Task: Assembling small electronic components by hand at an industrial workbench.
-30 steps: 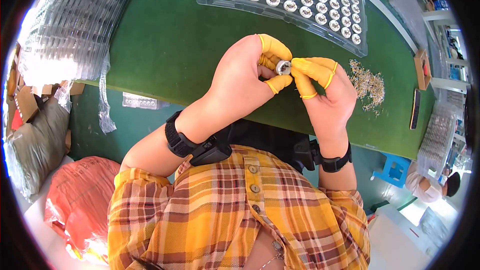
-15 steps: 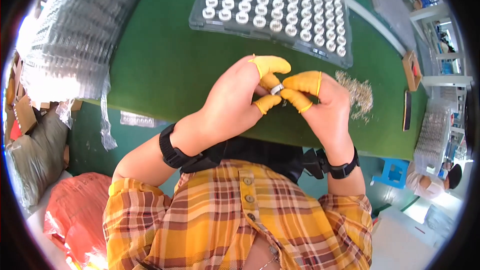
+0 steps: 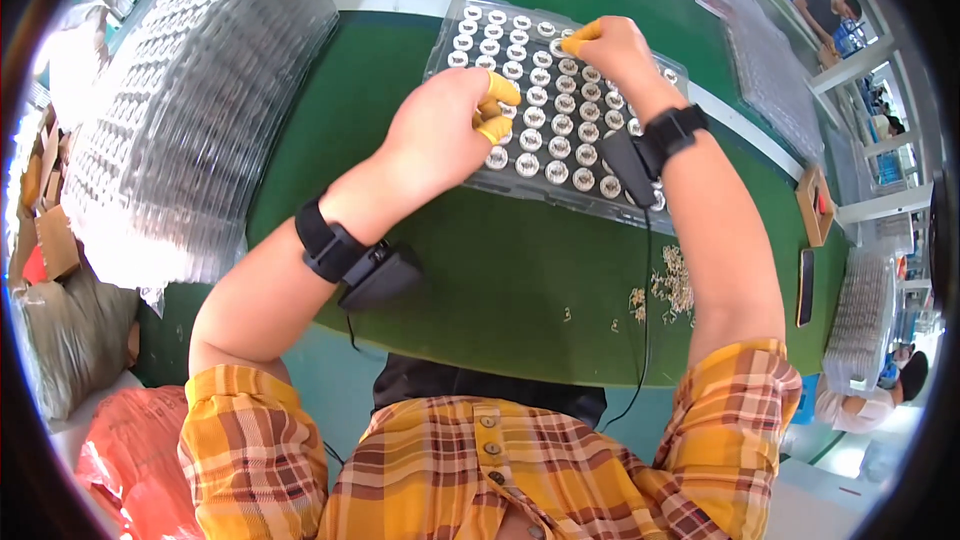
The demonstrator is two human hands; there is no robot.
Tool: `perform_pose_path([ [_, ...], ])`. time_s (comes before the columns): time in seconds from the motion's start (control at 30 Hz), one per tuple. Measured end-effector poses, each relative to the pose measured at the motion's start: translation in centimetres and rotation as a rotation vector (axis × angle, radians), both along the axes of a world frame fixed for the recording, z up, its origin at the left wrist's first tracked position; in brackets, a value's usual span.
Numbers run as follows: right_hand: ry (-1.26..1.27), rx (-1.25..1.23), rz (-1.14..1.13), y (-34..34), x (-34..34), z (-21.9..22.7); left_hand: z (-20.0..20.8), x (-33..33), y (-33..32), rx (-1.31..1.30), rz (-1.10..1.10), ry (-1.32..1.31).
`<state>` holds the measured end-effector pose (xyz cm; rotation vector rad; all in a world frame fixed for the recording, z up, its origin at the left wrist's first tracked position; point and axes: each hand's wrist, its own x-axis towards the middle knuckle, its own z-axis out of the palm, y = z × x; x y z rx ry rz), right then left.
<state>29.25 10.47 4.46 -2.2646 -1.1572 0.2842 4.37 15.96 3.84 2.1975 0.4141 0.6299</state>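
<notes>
At the left of the green table (image 3: 430, 290), stacked clear trays (image 3: 200, 130) leave a bare strip before the left hand (image 3: 445, 125), thumb and forefinger parted over the left edge of a filled tray (image 3: 560, 198). Roomy tabletop fronts its near rim. Toward its far rim, the right hand (image 3: 615, 45) brings fingertips together at a white round piece (image 3: 557, 47), grip unclear. Loose bits (image 3: 675, 285) lie rightward.

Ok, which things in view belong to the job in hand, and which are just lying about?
Belongs, by the look of it:
clear tray holding round white parts
right hand, at the tray's far side
left hand, above its left side
probably the heap of small pieces
possibly the stacked clear trays

Lying about, apparently:
dark slim object
small open box
red bag
grey bag
</notes>
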Motion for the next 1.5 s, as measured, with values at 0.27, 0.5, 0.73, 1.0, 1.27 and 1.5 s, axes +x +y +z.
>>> perform_pose_path([
  [0.27,-0.337,-0.254,-0.081,3.8,-0.6,-0.1,1.1,5.5,4.9,0.192,0.024,0.33],
  [0.5,-0.255,-0.063,0.176,-5.2,-3.9,2.9,-1.7,10.3,5.8,0.549,0.021,0.194],
  [0.73,0.074,-0.104,0.109,-18.6,-13.4,2.7,-3.2,12.7,8.3,0.762,-0.19,0.175],
  [1.0,-0.004,0.077,0.024,-23.0,-14.7,-2.2,1.0,9.4,1.7,0.424,-0.224,-0.022],
  [1.27,-0.296,0.122,0.184,-22.3,-18.3,-3.4,-2.7,-7.9,-10.7,-0.687,-0.217,0.038],
  [1.5,-0.191,0.236,0.189,-22.3,-20.1,-4.4,-4.8,-8.2,-13.1,-0.853,-0.113,-0.092],
])
